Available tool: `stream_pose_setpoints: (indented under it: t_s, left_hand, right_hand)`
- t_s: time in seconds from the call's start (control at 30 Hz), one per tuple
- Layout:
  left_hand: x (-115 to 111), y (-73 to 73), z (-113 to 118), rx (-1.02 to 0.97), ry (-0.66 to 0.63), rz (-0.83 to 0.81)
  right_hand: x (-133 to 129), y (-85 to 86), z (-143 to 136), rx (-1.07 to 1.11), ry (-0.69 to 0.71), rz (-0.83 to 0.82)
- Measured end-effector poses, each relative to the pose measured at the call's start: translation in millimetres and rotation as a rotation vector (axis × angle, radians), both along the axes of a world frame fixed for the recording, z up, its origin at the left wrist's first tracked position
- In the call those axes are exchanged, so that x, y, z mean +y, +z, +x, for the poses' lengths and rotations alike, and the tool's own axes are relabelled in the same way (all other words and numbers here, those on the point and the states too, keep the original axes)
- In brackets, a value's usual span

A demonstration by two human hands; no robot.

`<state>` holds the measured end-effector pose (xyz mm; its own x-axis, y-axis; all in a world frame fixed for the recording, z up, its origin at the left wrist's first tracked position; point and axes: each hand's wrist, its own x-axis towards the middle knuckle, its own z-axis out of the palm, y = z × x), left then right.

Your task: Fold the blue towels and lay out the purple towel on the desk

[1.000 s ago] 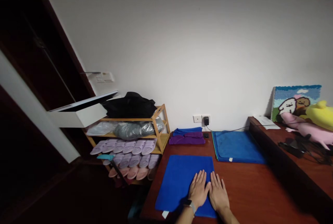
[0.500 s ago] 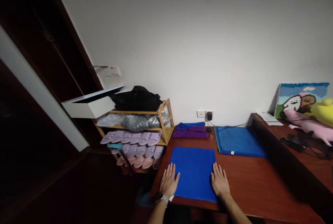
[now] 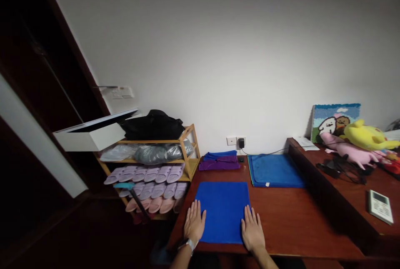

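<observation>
A blue cloth (image 3: 221,210), folded into a flat, nearly square shape, lies on the reddish-brown wooden table (image 3: 296,219) close to its front edge. My left hand (image 3: 195,222) rests flat along the cloth's left edge, fingers stretched out and pointing away from me. On the opposite edge my right hand (image 3: 252,228) lies flat in the same way. Neither hand grips anything. Behind the cloth sit folded purple and blue cloths (image 3: 219,162). Another folded blue cloth (image 3: 276,172) with a green edge and a white tag lies at the back right of the table.
To the left stands a wooden rack (image 3: 188,165) with rows of slippers (image 3: 156,174), a black bag (image 3: 153,125) and an open white box (image 3: 90,138) on top. A raised ledge (image 3: 337,196) on the right bears plush toys (image 3: 350,152) and a calculator-like device (image 3: 380,205).
The camera view has turned slightly to the right, so the scene sits further left and the calculator-like device shows. Both hands remain flat at the cloth's edges.
</observation>
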<state>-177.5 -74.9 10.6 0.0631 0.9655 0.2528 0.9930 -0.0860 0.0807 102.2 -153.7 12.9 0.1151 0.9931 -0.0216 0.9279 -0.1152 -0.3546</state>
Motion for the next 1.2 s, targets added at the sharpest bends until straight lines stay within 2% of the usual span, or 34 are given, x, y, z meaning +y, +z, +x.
stream_pose_setpoints:
  t_s: [0.1,0.23,0.27,0.33,0.37,0.43,0.63,0.73,0.83,1.03,1.2]
  left_hand:
    - [-6.4,9.4,54.6,-0.104,-0.075,0.107]
    - [-22.5,11.1,138.0,-0.133,-0.51,-0.055]
    - [-26.1,8.2,151.1,-0.129,-0.564,-0.094]
    - [-30.5,0.2,161.1,-0.118,-0.57,-0.146]
    - [-31.0,-3.6,157.5,-0.11,-0.541,-0.161]
    - [-28.5,-7.8,134.5,-0.085,-0.449,-0.18]
    - [-13.7,1.1,3.4,0.002,-0.069,-0.178]
    - [-13.9,-0.4,-40.1,0.011,0.017,-0.172]
    - [-18.1,-4.5,-50.1,0.016,0.022,-0.159]
    - [-23.1,-7.8,-40.2,0.027,0.032,-0.127]
    - [-22.3,-15.4,-42.6,0.023,0.044,-0.092]
  right_hand:
    - [0.5,1.0,-0.4,-0.001,0.012,0.002]
    - [-0.3,-0.1,-0.7,-0.049,0.058,-0.027]
    - [-0.2,-1.3,-0.6,-0.06,0.076,-0.025]
    - [0.5,-4.7,-0.1,-0.067,0.093,-0.014]
    - [1.2,-6.5,0.2,-0.062,0.085,-0.007]
    - [2.6,-9.3,0.6,-0.05,0.057,-0.003]
    - [2.3,-10.5,0.4,-0.058,0.024,0.009]
    - [1.5,-10.6,0.2,-0.075,0.024,-0.007]
    - [2.1,-10.3,0.2,-0.092,0.016,-0.015]
    - [5.4,-13.7,1.0,-0.135,0.009,-0.04]
    - [12.8,-21.6,5.4,-0.104,-0.014,-0.003]
